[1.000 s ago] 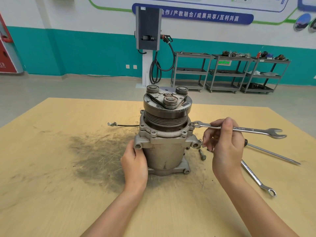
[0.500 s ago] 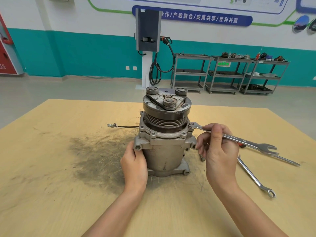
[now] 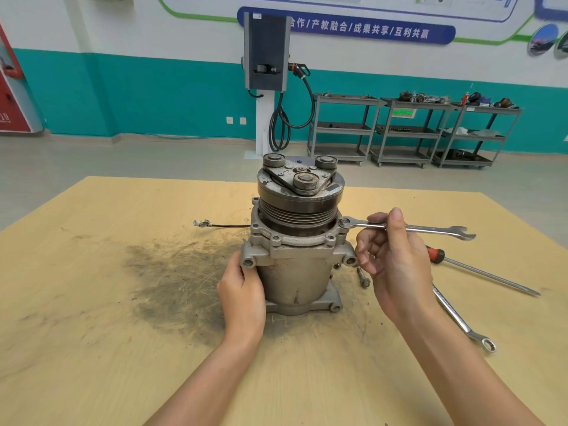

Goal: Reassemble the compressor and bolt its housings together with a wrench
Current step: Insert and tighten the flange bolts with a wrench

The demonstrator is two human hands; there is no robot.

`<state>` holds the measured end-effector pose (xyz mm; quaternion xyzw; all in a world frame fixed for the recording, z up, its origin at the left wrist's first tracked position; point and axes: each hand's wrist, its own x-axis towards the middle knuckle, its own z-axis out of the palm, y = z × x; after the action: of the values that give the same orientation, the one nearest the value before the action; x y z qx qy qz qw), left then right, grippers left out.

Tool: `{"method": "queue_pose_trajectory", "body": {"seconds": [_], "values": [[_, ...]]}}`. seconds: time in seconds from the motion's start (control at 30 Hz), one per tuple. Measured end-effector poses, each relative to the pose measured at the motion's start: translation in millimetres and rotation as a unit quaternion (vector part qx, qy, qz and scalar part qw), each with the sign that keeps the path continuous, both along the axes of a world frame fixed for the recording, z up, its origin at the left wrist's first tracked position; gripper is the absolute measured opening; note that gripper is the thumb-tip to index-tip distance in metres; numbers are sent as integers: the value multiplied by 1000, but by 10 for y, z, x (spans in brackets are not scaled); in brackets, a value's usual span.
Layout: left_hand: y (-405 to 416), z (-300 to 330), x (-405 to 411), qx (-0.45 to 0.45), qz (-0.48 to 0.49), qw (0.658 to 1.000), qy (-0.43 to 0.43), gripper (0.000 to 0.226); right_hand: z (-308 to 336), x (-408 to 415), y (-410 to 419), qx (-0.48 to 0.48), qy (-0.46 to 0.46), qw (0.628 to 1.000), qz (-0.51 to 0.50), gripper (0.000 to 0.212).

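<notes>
Left hand (image 3: 242, 290) gripping compressor (image 3: 296, 241), fingertips hidden behind it, right hand (image 3: 396, 262) pinching wrench (image 3: 408, 229), ring end on flange bolt, bolt head covered, second wrench (image 3: 461, 318) partly behind wrist

— What's the left hand (image 3: 242, 290) doing?
— It grips the compressor (image 3: 296, 241) body, thumb up near the flange.
— And the right hand (image 3: 396, 259)?
— Raised, forearm angled in, fingers curled, thumb and forefinger pinching the wrench (image 3: 408, 228) shaft.
</notes>
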<state>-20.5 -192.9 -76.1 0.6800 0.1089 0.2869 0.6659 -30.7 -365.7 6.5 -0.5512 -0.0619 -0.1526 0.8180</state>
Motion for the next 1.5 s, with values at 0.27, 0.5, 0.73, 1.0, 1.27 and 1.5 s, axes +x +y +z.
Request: {"method": "queue_pose_trajectory", "body": {"seconds": [0.27,0.5,0.73,1.0,1.27,1.5], "values": [[2,-1,2,-5,-5,1000,-5,33,-42,-66,93,-70,-83,992,-65,31],[-2,-3,6,1,2,1000,-6,30,-17,-2,24,-23,-37,999,-13,33],[-8,4,1,3,5,1000,-8,32,-14,21,-24,-3,-6,1000,15,32],[-9,20,-21,-3,-2,1000,-11,31,-65,-21,28,-76,-74,993,-50,32],[-19,28,-13,-6,0,1000,-6,31,-81,-29,30,-92,-93,990,-59,31],[-4,18,-17,-10,-1,1000,3,30,2,13,-99,-80,-122,988,-51,34]]}}
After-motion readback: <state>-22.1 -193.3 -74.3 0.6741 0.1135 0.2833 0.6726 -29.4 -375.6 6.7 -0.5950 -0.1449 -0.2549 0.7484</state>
